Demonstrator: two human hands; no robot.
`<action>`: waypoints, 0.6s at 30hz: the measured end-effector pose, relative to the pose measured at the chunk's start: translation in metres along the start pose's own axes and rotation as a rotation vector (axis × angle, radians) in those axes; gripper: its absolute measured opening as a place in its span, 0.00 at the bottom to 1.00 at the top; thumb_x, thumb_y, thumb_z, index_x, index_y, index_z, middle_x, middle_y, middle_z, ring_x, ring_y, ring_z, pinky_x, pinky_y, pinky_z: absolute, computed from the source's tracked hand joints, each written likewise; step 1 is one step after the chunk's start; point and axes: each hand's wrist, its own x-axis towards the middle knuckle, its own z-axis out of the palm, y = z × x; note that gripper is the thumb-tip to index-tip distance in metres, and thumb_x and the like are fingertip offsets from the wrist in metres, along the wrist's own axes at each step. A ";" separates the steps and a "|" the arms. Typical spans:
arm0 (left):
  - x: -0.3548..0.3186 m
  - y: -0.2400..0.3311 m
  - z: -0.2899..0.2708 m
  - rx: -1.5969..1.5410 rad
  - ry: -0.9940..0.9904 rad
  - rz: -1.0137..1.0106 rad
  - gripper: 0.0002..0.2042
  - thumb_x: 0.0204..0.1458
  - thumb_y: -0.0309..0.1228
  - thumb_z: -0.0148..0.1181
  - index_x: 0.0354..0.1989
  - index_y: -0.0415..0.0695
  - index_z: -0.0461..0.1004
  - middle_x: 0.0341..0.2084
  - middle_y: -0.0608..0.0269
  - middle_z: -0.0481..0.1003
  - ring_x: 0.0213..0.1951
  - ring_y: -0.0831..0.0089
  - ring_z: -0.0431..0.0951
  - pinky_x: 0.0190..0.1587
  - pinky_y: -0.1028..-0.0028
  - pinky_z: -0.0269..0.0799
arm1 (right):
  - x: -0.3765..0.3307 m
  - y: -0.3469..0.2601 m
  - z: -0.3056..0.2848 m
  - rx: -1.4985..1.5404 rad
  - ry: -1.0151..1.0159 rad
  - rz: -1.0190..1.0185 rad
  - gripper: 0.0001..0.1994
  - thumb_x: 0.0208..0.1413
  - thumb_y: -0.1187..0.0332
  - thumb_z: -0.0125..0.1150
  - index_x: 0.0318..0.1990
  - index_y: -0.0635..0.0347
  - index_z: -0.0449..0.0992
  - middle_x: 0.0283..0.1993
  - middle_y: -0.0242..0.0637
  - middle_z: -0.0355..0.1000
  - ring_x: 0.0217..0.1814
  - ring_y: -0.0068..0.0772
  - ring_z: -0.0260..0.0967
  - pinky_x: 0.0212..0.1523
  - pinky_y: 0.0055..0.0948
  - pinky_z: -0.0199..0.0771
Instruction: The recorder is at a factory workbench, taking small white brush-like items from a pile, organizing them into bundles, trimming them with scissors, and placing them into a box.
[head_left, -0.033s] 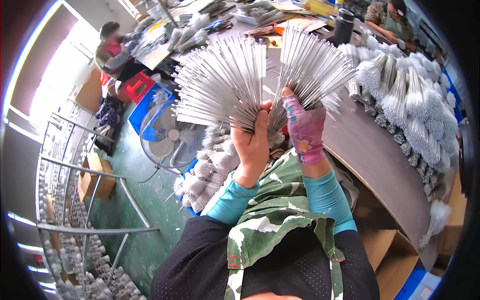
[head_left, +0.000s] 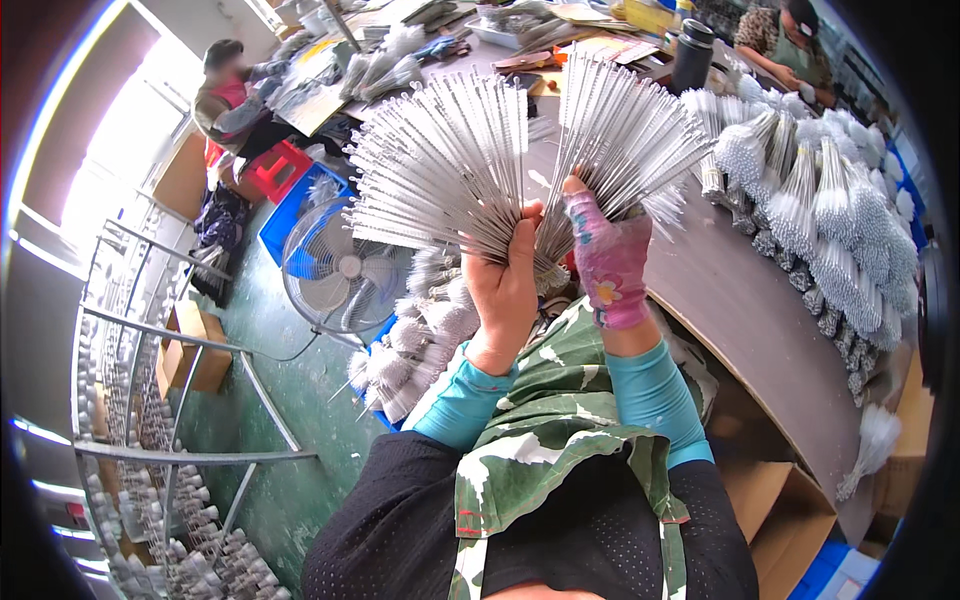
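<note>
My bare left hand (head_left: 503, 290) is closed around the wire stems of a fanned bunch of thin, white-bristled straw brushes (head_left: 440, 165). Its thumb presses across the stems. Close beside it, my right hand (head_left: 610, 262), in a pink fingerless glove with a flower on it, grips a second fan of the same brushes (head_left: 632, 130). Both fans spread upward and outward, with a narrow gap between them, while their stems come together at my hands. The fingers behind the stems are partly hidden.
Bundled brushes (head_left: 830, 215) are heaped on the table (head_left: 745, 310) at right, near a dark bottle (head_left: 691, 58). More bundles (head_left: 420, 345) lie left of my lap. A floor fan (head_left: 347, 266) and metal rack (head_left: 195, 458) stand at left. Two people sit farther off.
</note>
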 end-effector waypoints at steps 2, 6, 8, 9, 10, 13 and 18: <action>-0.001 0.000 -0.010 0.008 -0.023 0.013 0.09 0.56 0.21 0.51 0.44 0.38 0.68 0.38 0.62 0.74 0.41 0.78 0.73 0.47 0.78 0.66 | -0.006 -0.005 0.005 0.003 -0.037 0.049 0.10 0.51 0.69 0.63 0.38 0.66 0.76 0.32 0.32 0.76 0.29 0.19 0.70 0.31 0.21 0.69; -0.002 -0.001 -0.031 0.124 -0.066 -0.012 0.12 0.56 0.19 0.49 0.49 0.37 0.65 0.45 0.56 0.72 0.46 0.74 0.72 0.52 0.74 0.66 | -0.011 0.004 0.011 -0.062 -0.091 -0.047 0.09 0.51 0.69 0.63 0.38 0.64 0.77 0.29 0.28 0.75 0.27 0.17 0.68 0.29 0.19 0.69; -0.003 0.006 -0.033 0.076 -0.111 -0.138 0.15 0.55 0.17 0.48 0.52 0.36 0.62 0.49 0.53 0.70 0.49 0.71 0.71 0.54 0.72 0.65 | -0.013 0.007 0.012 -0.067 -0.115 -0.196 0.09 0.51 0.69 0.63 0.38 0.64 0.77 0.29 0.28 0.75 0.26 0.17 0.68 0.28 0.19 0.69; -0.003 0.008 -0.036 0.007 -0.098 -0.208 0.19 0.55 0.16 0.46 0.56 0.36 0.59 0.50 0.51 0.69 0.50 0.69 0.70 0.55 0.72 0.64 | -0.018 0.005 0.013 -0.023 -0.132 -0.105 0.09 0.51 0.69 0.63 0.38 0.64 0.77 0.30 0.28 0.75 0.27 0.17 0.69 0.29 0.18 0.69; -0.003 0.013 -0.041 0.012 -0.087 -0.206 0.19 0.55 0.16 0.46 0.56 0.36 0.59 0.50 0.51 0.69 0.50 0.69 0.70 0.55 0.72 0.64 | -0.021 0.003 0.014 0.019 -0.149 -0.013 0.09 0.51 0.69 0.63 0.38 0.64 0.77 0.30 0.28 0.75 0.28 0.17 0.69 0.30 0.18 0.69; -0.002 0.018 -0.056 0.019 -0.192 -0.338 0.23 0.53 0.15 0.45 0.59 0.38 0.57 0.53 0.57 0.67 0.51 0.74 0.69 0.54 0.75 0.63 | -0.024 0.009 0.015 -0.001 -0.153 0.060 0.10 0.52 0.71 0.60 0.39 0.68 0.74 0.33 0.35 0.75 0.31 0.21 0.71 0.33 0.22 0.71; -0.011 0.029 -0.057 0.003 -0.231 -0.244 0.24 0.52 0.14 0.45 0.60 0.39 0.57 0.54 0.58 0.66 0.56 0.73 0.64 0.58 0.74 0.58 | -0.025 0.011 0.013 0.035 -0.221 0.003 0.11 0.52 0.71 0.62 0.40 0.67 0.74 0.34 0.35 0.75 0.33 0.21 0.71 0.35 0.21 0.70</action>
